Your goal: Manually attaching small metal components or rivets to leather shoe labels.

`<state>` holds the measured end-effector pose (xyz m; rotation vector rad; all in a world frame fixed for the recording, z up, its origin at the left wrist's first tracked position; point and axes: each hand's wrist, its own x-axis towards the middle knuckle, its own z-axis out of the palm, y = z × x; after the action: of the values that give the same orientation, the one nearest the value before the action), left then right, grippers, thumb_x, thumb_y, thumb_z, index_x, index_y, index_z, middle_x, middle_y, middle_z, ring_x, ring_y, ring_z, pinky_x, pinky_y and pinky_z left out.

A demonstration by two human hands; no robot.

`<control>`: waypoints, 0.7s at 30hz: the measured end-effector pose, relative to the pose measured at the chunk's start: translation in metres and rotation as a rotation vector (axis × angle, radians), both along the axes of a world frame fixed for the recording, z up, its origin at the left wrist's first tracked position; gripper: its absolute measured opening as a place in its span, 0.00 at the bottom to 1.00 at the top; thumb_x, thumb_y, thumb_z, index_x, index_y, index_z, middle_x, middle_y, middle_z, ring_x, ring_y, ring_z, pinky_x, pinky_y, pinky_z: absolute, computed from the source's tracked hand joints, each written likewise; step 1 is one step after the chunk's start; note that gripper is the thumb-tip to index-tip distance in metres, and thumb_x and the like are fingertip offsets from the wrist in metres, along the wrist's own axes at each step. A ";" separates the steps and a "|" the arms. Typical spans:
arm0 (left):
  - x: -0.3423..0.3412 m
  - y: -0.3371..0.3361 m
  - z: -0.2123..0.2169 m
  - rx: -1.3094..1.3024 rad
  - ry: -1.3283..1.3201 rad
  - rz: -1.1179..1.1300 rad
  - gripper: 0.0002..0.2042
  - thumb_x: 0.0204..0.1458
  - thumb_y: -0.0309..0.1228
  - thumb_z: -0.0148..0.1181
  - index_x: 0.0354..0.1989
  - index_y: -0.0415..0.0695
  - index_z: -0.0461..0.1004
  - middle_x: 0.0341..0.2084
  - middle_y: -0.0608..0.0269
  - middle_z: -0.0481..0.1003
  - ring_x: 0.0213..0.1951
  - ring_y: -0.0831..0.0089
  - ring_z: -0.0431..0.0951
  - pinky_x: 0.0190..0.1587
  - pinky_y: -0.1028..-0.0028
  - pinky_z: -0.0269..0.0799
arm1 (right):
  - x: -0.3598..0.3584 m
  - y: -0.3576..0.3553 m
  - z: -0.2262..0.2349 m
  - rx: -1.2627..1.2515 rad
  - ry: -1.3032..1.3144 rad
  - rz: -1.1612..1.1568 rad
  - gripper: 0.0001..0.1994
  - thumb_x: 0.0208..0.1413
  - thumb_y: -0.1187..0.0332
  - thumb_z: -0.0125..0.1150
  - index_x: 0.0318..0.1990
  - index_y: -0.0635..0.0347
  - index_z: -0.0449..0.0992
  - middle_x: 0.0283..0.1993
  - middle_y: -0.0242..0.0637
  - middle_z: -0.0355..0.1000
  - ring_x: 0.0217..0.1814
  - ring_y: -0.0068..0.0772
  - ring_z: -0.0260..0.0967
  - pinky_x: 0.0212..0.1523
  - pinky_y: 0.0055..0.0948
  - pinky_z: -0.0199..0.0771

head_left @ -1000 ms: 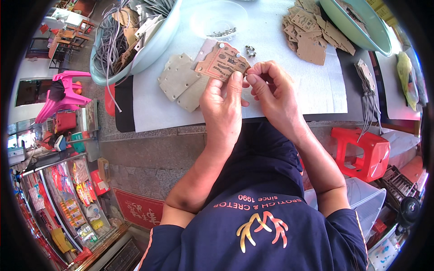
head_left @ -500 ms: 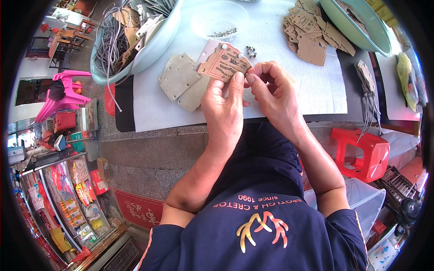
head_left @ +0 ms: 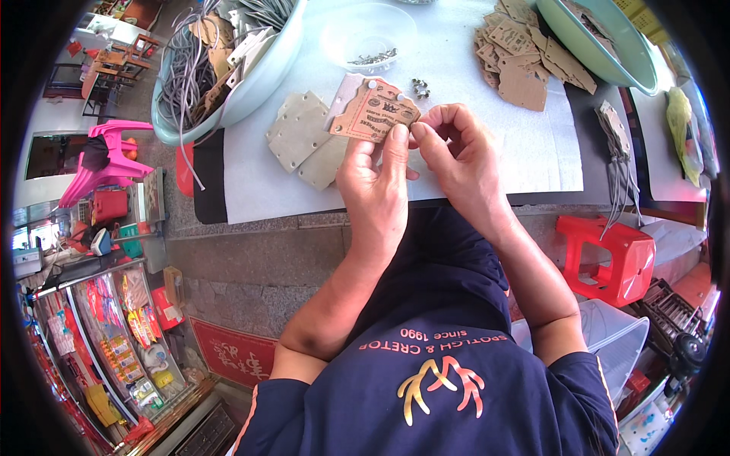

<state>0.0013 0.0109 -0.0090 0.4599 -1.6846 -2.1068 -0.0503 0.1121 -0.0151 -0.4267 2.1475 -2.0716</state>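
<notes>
Your left hand [head_left: 374,190] holds a brown card tag [head_left: 375,112] above the near edge of the bench [head_left: 487,163], its grip clamped on the tag's near edge with the thumb on top. Your right hand [head_left: 456,156] meets it at the tag's right corner, fingertips [head_left: 423,135] pinched together there; whether they hold something small you cannot tell. The tag tilts, its printed face up toward you. Just under and left of it lie pale blank tags [head_left: 304,138] with punched holes, flat on the white sheet [head_left: 251,182] that covers the bench. Far of the tag stands a clear bowl [head_left: 365,34] with small metal pieces in it, and a few loose metal pieces [head_left: 419,87] lie just beside the tag's far corner. At far left a pale green basin [head_left: 251,83] holds grey cords and card scraps. At far right a heap of brown tags [head_left: 517,57] lies beside a second green basin [head_left: 608,53]. A red stool [head_left: 616,254] stands below the bench on your right.
</notes>
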 end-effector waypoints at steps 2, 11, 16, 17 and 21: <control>0.000 0.000 0.000 -0.006 0.005 0.007 0.09 0.61 0.30 0.55 0.44 0.36 0.74 0.37 0.63 0.78 0.36 0.82 0.76 0.28 0.82 0.70 | 0.001 -0.001 0.002 0.021 0.016 -0.013 0.05 0.56 0.72 0.61 0.36 0.65 0.74 0.29 0.33 0.75 0.29 0.16 0.68 0.27 0.21 0.70; 0.003 0.003 0.000 -0.027 0.070 0.030 0.09 0.61 0.29 0.55 0.43 0.36 0.75 0.37 0.62 0.78 0.34 0.82 0.75 0.29 0.82 0.70 | 0.005 -0.002 -0.003 0.009 0.206 -0.099 0.05 0.54 0.73 0.65 0.35 0.63 0.76 0.32 0.34 0.72 0.28 0.19 0.70 0.27 0.20 0.71; 0.004 0.005 0.000 -0.011 0.074 0.028 0.08 0.61 0.28 0.54 0.43 0.35 0.75 0.38 0.62 0.78 0.33 0.82 0.75 0.30 0.81 0.69 | 0.007 0.002 -0.002 0.077 0.398 -0.117 0.05 0.53 0.75 0.65 0.35 0.64 0.76 0.33 0.34 0.72 0.29 0.20 0.71 0.27 0.19 0.72; 0.005 0.006 0.001 -0.011 0.076 0.027 0.08 0.61 0.28 0.54 0.43 0.35 0.75 0.38 0.62 0.78 0.33 0.82 0.75 0.30 0.81 0.69 | 0.007 0.002 -0.002 0.077 0.400 -0.118 0.05 0.53 0.75 0.65 0.35 0.64 0.76 0.33 0.34 0.72 0.29 0.20 0.71 0.27 0.19 0.72; 0.006 0.008 0.004 0.044 0.107 0.009 0.09 0.61 0.28 0.54 0.44 0.35 0.75 0.39 0.63 0.77 0.35 0.82 0.75 0.33 0.81 0.70 | 0.007 0.002 -0.006 0.079 0.542 -0.154 0.08 0.50 0.79 0.66 0.36 0.64 0.74 0.34 0.36 0.71 0.28 0.21 0.71 0.27 0.20 0.73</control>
<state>0.0075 0.0193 -0.0050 0.3606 -1.5765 -2.1269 -0.0432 0.1141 -0.0209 -0.9309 2.6165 -2.1211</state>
